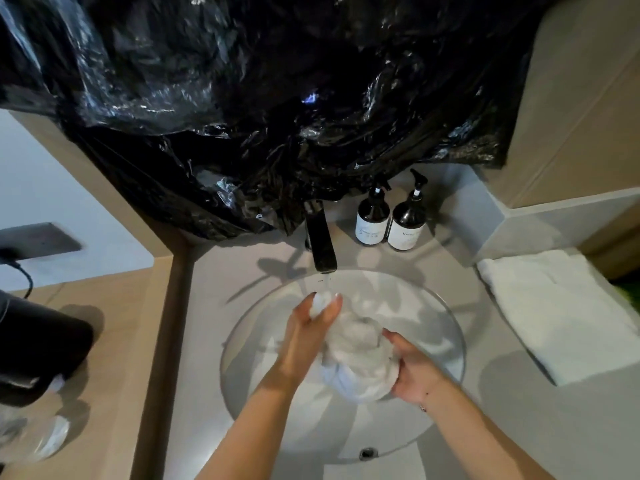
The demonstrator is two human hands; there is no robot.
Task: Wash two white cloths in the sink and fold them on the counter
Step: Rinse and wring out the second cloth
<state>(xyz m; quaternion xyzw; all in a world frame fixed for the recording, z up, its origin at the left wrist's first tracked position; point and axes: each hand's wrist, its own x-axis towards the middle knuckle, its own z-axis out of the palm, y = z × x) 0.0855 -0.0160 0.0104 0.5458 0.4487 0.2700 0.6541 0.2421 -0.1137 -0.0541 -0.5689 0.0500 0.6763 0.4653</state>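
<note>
Cloth (pixel 353 355) (seemingly wet) bunched between both grips.

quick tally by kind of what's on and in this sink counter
wet white cloth bundle in the round basin, held by both hands: 1
folded white towel: 1
dark pump bottles: 2
black faucet: 1
total: 5

Two dark pump bottles stand behind the sink. The right bottle (pixel 407 223) carries a white label with a word beginning "Rin"; the remainder is illegible. The left bottle (pixel 372 220) label print is too blurred to read
</note>
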